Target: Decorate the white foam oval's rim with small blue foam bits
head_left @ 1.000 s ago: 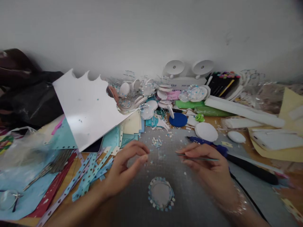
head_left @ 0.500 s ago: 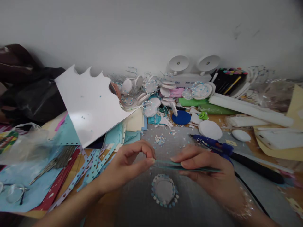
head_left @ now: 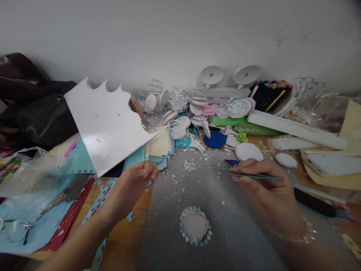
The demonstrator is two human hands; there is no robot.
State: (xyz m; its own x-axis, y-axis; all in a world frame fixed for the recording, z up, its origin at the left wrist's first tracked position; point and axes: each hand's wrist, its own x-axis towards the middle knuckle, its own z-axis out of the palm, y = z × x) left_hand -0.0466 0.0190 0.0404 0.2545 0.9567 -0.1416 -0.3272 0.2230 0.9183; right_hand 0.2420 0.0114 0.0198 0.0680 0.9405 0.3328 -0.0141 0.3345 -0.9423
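Teal tweezers point(head_left: 262, 175) are pinched in my right hand point(head_left: 265, 188), their points out to the left above the grey cutting mat point(head_left: 169, 233). Near those points lies a small heap of tiny white and blue paper pieces point(head_left: 190, 166). My left hand point(head_left: 141, 175) is closed with curled fingers at the mat's left edge; whatever is inside them, if anything, is hidden. Lower on the mat, apart from both hands, sits a round white disc point(head_left: 195, 225) ringed with small white and blue pieces.
Behind the mat stand several decorated white discs point(head_left: 180, 127) and a blue disc point(head_left: 215, 139). A black-handled tool point(head_left: 314, 202) lies beyond my right hand. At left are a large white cut board point(head_left: 107, 124), punched paper strips point(head_left: 98, 203), scissors point(head_left: 52, 205) and glasses point(head_left: 18, 230).
My hands have drawn apart. The tweezers have risen and moved right with my right hand, and my left hand has moved left and up, away from their tips, its fingers curling closed.
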